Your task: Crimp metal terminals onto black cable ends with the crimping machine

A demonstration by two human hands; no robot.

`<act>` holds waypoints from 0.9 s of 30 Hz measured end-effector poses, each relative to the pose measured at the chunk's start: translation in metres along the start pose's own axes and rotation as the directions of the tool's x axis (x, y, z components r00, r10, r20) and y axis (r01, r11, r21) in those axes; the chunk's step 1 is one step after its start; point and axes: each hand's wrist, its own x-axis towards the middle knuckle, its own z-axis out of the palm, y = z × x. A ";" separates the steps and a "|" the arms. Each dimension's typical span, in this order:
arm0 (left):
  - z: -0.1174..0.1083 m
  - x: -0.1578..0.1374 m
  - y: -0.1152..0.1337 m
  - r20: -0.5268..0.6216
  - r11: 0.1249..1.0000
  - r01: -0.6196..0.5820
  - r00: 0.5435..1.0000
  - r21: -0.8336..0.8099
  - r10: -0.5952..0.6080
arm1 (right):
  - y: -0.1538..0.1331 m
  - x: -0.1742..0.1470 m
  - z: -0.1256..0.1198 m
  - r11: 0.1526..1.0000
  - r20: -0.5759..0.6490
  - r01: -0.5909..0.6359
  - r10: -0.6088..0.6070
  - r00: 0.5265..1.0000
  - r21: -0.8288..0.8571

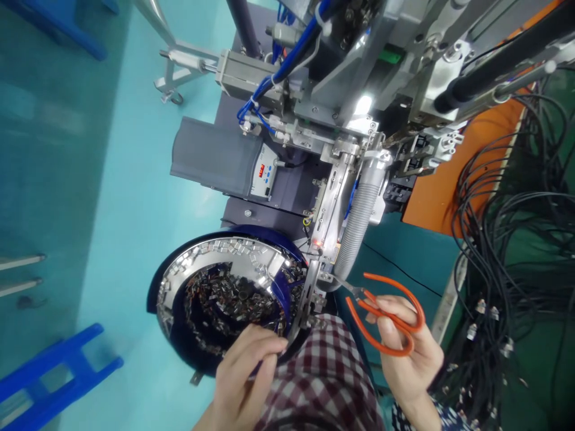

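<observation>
While the left hand (pixel 247 371) presses thumb and forefinger together over the round bowl's (pixel 167 284) edge, anything between them indiscernible, the right hand (pixel 406 350) curls around smooth, orange-looped scissors (pixel 385 313) near a ribbed grey hose (pixel 359 224); shiny metal bits (pixel 236 296) heap inside the bowl.

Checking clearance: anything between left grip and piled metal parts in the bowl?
Nothing visible: the left grip is at the near edge of the bowl; the piled metal parts lie open beyond, the blue guide off to their right.
</observation>
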 end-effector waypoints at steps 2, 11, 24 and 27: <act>0.001 -0.003 0.000 -0.001 1.000 0.004 1.000 0.001 -0.004 | -0.001 -0.003 -0.001 1.000 -0.004 -0.006 0.007 1.000 0.011; 0.001 -0.020 -0.008 -0.140 0.991 0.056 0.989 0.121 -0.038 | 0.000 -0.023 -0.005 1.000 -0.004 -0.014 0.015 1.000 0.016; -0.004 -0.091 -0.023 -0.314 0.921 0.212 0.943 0.325 -0.107 | 0.007 -0.106 -0.006 0.994 0.176 -0.102 0.109 0.978 -0.046; -0.006 -0.119 -0.023 -0.297 0.905 0.188 0.952 0.381 -0.073 | 0.005 -0.118 -0.005 0.995 0.209 -0.073 0.086 0.974 -0.070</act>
